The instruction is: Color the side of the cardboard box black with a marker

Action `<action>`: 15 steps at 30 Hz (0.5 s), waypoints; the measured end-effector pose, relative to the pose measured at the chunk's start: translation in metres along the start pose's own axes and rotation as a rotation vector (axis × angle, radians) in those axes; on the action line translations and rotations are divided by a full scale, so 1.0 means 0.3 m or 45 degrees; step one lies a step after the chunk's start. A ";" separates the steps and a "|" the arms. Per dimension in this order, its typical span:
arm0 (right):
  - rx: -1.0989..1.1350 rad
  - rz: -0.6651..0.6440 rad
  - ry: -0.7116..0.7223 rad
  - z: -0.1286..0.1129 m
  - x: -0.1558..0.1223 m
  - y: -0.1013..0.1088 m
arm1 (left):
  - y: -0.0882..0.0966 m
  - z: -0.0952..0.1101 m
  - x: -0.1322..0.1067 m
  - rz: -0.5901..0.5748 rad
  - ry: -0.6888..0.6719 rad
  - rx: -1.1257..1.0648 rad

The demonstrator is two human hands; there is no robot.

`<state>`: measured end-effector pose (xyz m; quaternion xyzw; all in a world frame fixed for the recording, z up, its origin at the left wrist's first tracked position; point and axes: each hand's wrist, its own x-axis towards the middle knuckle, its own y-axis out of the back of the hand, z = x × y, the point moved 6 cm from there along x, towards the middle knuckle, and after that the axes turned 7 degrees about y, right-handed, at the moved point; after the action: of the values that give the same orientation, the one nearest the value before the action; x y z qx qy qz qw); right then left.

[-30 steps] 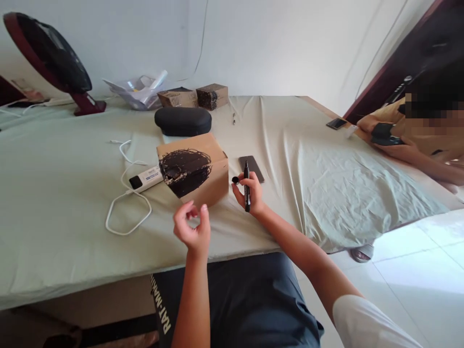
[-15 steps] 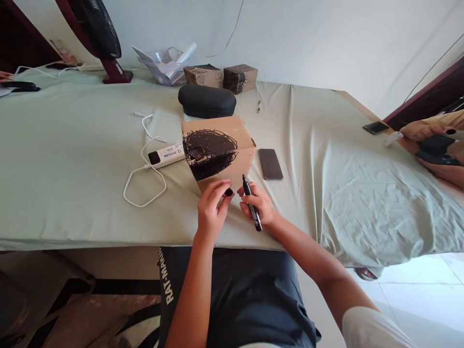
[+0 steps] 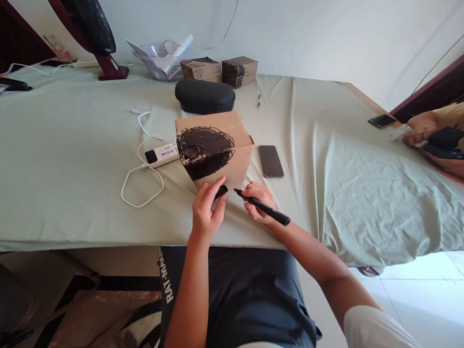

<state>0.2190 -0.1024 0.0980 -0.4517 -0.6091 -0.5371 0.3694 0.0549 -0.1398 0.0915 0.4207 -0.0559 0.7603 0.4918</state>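
Cloth-covered table (image 3: 83, 198): pale green; creases heaviest toward 4 o'clock in the view.
Cardboard box (image 3: 239, 128): brown, sitting on the cloth, centre of the reference dial below; a large black oval is scribbled across an edge onto two faces; dense fill in the middle, loose looping strokes along the rim; a ragged patch shows toward its 9 o'clock end.
Black case (image 3: 205, 96): rounded, lying at 12 o'clock from the box.
Left hand (image 3: 206, 212): at 6 o'clock, in front of the box; thumb and fingers pinch the cap; apart from the other hand.
Right hand (image 3: 263, 194): at 5 o'clock; fingers closed round the marker.
White device (image 3: 165, 154): at 9 o'clock, white cable looping beside it.
Phone (image 3: 271, 161): dark-faced, flat, at 3 o'clock.
Marker (image 3: 270, 211): slim, black, uncapped; tip toward 10 o'clock, butt end toward 4 o'clock; tip near the cap, a gap between them.
Cap (image 3: 220, 192): short black cylinder; one round end toward 2 o'clock.
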 end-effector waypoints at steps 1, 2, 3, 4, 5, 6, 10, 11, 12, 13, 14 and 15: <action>-0.035 0.002 0.000 0.004 -0.001 0.001 | 0.000 -0.008 -0.004 -0.018 0.048 -0.021; -0.071 0.000 0.001 0.008 -0.003 0.002 | 0.003 -0.017 -0.010 -0.014 0.105 -0.065; -0.104 -0.015 0.005 0.012 -0.005 0.002 | 0.008 -0.025 -0.016 0.010 0.169 -0.133; -0.133 -0.041 0.011 0.015 -0.006 0.000 | 0.015 -0.033 -0.023 0.043 0.239 -0.222; -0.158 -0.083 0.018 0.016 -0.006 -0.004 | 0.022 -0.040 -0.029 0.079 0.311 -0.320; -0.180 -0.141 0.017 0.019 -0.006 -0.010 | 0.028 -0.044 -0.034 0.111 0.377 -0.411; -0.188 -0.380 -0.030 0.025 -0.004 -0.037 | 0.055 -0.032 -0.031 0.157 0.504 -0.544; -0.174 -0.411 -0.038 0.025 -0.003 -0.041 | 0.064 -0.025 -0.026 0.163 0.504 -0.535; -0.160 -0.428 -0.042 0.025 -0.003 -0.043 | 0.072 -0.019 -0.019 0.161 0.498 -0.518; -0.149 -0.440 -0.043 0.025 -0.003 -0.045 | 0.078 -0.013 -0.012 0.154 0.491 -0.495; -0.142 -0.448 -0.041 0.025 -0.003 -0.046 | 0.083 -0.008 -0.006 0.146 0.481 -0.468; -0.140 -0.455 -0.034 0.026 -0.004 -0.047 | 0.087 -0.002 0.000 0.136 0.467 -0.442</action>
<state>0.2063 -0.0952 0.0913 -0.3629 -0.6542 -0.6207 0.2346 0.0337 -0.1527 0.0997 0.1814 -0.1176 0.8278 0.5177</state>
